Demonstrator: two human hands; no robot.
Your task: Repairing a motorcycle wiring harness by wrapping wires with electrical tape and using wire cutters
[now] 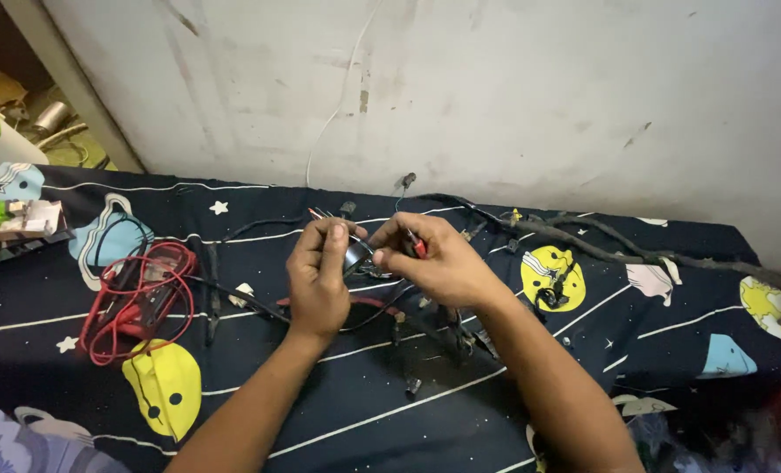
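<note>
Both forearms come up from the bottom edge and converge toward centre frame, bare to the elbow. Left hand [318,276]: back of hand toward camera, wrist straight, fingers curled in, thumb and index tips pinched together at the top. Right hand [434,258]: angled in from the right, wrist slightly bent inward, knuckles up, fingers folded, thumb and index closed in a pinch at its left end. The two pinches sit just beside each other, fingertips nearly meeting. Both hands raised a little off the surface, elbows spread apart, forearms forming a V. Palms hidden on both.
</note>
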